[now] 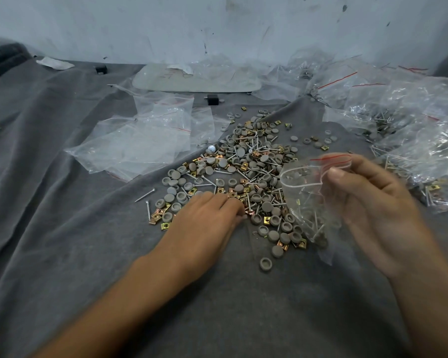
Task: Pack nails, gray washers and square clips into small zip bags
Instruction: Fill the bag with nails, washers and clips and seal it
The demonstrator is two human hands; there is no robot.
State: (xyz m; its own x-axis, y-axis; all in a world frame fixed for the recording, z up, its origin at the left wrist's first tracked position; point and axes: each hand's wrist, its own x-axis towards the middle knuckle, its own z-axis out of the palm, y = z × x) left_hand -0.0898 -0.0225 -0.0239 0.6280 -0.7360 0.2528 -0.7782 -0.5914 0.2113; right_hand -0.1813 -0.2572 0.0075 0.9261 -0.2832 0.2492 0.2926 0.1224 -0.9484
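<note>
A heap of gray washers point(254, 161), nails point(145, 195) and brass square clips point(156, 218) lies in the middle of a gray cloth point(75, 241). My left hand point(207, 220) reaches into the near edge of the heap, its fingertips down among the pieces; whether they pinch anything is hidden. My right hand point(367, 202), blurred, holds a small clear zip bag point(305, 200) with a red strip by its open mouth, just right of the heap. Some nails and washers sit in the bottom of that bag.
Empty zip bags point(140, 146) lie flat to the left behind the heap. Filled bags point(409, 130) are piled at the right. A flat pale panel point(197, 78) and two small black blocks point(212, 99) lie near the white wall at the back.
</note>
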